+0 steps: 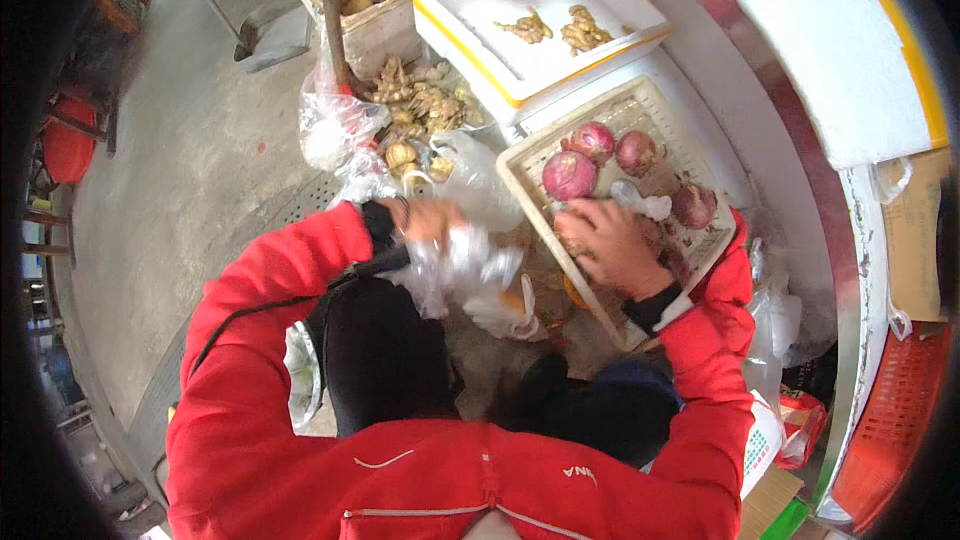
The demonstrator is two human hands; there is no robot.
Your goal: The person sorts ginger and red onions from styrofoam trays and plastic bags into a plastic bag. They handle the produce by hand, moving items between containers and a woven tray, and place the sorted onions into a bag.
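My left hand (433,222) grips a crumpled clear plastic bag (480,259) above my knee; the bag is blurred. My right hand (616,249) reaches down into a white plastic basket (523,199), its fingers bent over whatever lies beneath. The hand hides that spot, so I cannot tell whether it grips anything. Beyond those fingers sit red onions (569,175), with another red onion (694,206) towards the right side. A small crumpled piece of clear plastic (642,199) lies among them, close to my right hand.
Behind the basket stands a white foam box (472,34) holding ginger pieces (585,31). More ginger (431,106) is heaped to its left, beside a wooden post (331,15) and plastic bags (337,127). A metal dustpan (274,34) rests on the concrete floor.
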